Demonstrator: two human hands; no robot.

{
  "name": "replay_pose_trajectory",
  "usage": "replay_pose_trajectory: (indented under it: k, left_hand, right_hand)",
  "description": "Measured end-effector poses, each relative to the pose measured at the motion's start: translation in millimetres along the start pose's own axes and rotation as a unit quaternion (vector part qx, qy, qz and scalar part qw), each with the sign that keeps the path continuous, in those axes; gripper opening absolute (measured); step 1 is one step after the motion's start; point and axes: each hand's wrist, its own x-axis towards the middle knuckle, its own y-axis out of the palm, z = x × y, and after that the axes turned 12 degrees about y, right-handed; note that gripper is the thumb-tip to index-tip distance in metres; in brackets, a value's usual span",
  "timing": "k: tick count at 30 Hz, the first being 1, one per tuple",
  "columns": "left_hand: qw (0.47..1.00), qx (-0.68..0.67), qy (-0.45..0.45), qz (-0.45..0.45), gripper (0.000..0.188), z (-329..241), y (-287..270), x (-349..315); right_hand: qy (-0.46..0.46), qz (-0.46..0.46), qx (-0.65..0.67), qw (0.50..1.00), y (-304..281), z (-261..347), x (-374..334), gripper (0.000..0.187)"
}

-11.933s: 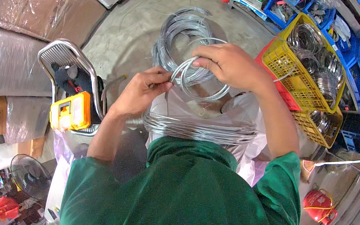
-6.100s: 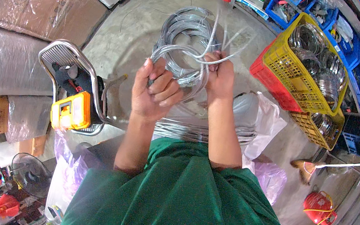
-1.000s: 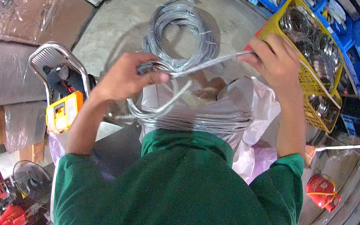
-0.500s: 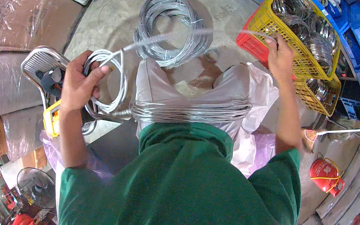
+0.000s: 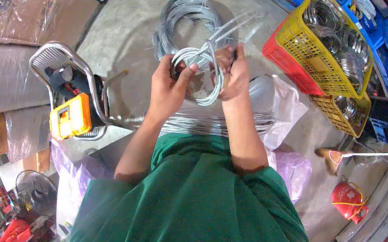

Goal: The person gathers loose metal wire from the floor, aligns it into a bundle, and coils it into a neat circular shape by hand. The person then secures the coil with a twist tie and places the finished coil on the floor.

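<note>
A small coil of silvery wire cable (image 5: 201, 100) is held up over my lap. My left hand (image 5: 172, 84) is closed around its left side, thumb on top. My right hand (image 5: 236, 77) is closed on the coil's right side, where strands cross near the top. Blurred wire lengths stick out up and to the right past my fingers. Beneath my forearms, a thick bundle of wires (image 5: 188, 126) lies across my lap. Beyond the hands, a larger loose coil of wire (image 5: 170, 14) rests on the concrete floor, partly hidden by the small coil.
To the left stands a metal-framed chair (image 5: 69, 51) with a yellow case (image 5: 71, 116) on it. Yellow crates (image 5: 326, 66) of coiled wire stand at the far right on a red crate (image 5: 285, 64). A broom (image 5: 334, 157) and a red gas cylinder (image 5: 349, 201) are on the right.
Both hands have come together in front of me. My left hand has carried the small coil to the right; my right hand has moved in from the crates to the coil.
</note>
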Motion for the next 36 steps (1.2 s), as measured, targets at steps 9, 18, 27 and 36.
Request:
replay_pose_trajectory:
  k: [9,18,27,36]
  left_hand:
    - [0.987,0.118,0.073,-0.086,0.033,9.8,-11.5,12.0]
    - [0.944,0.212,0.192,-0.167,0.025,17.7,11.5,10.3]
    - [0.894,0.262,0.266,-0.246,0.027,48.1,23.4,20.1]
    - [0.877,0.315,0.316,-0.177,0.022,70.6,17.8,19.9]
  right_hand:
    - [0.013,-0.037,-0.108,0.993,3.4,-25.0,-30.7,0.047]
    - [0.021,0.032,-0.213,0.976,-10.7,-32.2,-27.0,0.049]
    - [-0.218,-0.130,-0.403,0.879,-10.7,-47.8,-4.5,0.043]
    - [0.069,-0.158,-0.477,0.862,-13.2,-24.1,-1.3,0.033]
